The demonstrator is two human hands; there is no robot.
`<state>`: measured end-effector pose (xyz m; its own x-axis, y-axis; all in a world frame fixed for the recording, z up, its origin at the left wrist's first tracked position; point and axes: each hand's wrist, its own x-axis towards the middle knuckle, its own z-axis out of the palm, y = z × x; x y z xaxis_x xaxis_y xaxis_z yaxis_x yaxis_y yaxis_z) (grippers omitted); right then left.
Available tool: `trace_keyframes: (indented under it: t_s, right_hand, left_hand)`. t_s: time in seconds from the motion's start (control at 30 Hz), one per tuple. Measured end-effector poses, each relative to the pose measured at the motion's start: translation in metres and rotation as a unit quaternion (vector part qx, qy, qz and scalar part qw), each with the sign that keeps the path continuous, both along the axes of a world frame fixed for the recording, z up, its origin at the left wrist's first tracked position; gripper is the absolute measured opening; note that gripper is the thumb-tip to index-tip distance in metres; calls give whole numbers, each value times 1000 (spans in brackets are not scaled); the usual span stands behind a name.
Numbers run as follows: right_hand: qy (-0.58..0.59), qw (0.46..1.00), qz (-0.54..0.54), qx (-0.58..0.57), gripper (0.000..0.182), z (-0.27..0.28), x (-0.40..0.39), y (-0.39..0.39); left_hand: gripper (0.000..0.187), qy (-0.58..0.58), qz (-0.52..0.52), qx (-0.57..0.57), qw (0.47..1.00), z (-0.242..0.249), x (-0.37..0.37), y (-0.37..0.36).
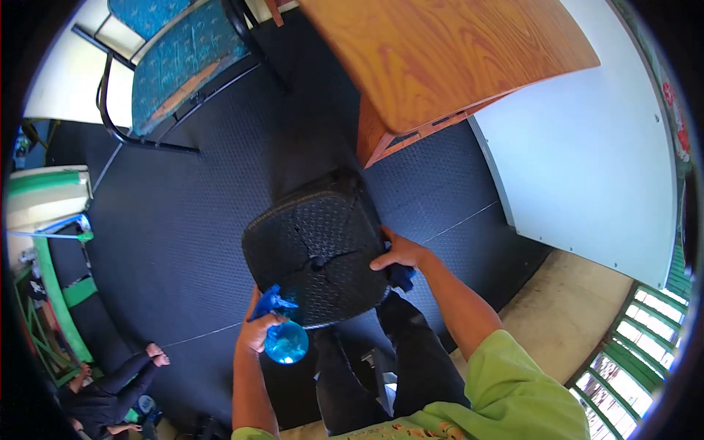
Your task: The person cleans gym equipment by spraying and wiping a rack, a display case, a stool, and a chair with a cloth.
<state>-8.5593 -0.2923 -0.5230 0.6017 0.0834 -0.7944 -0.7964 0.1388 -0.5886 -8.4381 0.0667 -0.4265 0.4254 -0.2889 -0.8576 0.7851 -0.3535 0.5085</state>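
Note:
A black stool (341,231) with a textured, cracked seat and a hole at its middle stands in front of my legs. My left hand (257,328) is closed around a blue spray bottle (286,342) at the seat's near left edge. On the right side of the seat, my right hand (400,251) grips the edge, thumb on top. Beneath that hand a dark blue cloth (401,276) shows, pressed against the stool's side; the fingers under it are partly hidden.
A wooden table (455,51) is ahead on the right, beside a white panel (579,161). A blue worn chair (180,66) stands at the upper left. Another person (110,392) sits on the floor at the lower left, near green frames (55,293).

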Motion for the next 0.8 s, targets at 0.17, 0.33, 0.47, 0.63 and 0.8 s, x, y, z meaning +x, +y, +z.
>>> trace_keyframes:
  t_s: [0.17,0.33,0.47,0.63,0.8]
  right_hand:
    - [-16,1000,-14,-21,137,61,-70,-18]
    - [-20,993,-115,-5,139,133,-166,-25]
    - [-4,961,-273,42,133,143,-223,-57]
    - [-25,910,-413,33,106,93,-281,-108]
    - [-77,844,-529,44,100,63,-283,-136]
  left_hand:
    - [108,-24,-6,-49,998,66,-20,-15]
    - [105,6,-79,-107,991,127,-40,-60]
    - [106,-23,-247,-165,955,108,-38,-117]
    - [96,-52,-418,-176,890,53,-33,-223]
    - [99,-39,-497,-114,860,26,-14,-350]
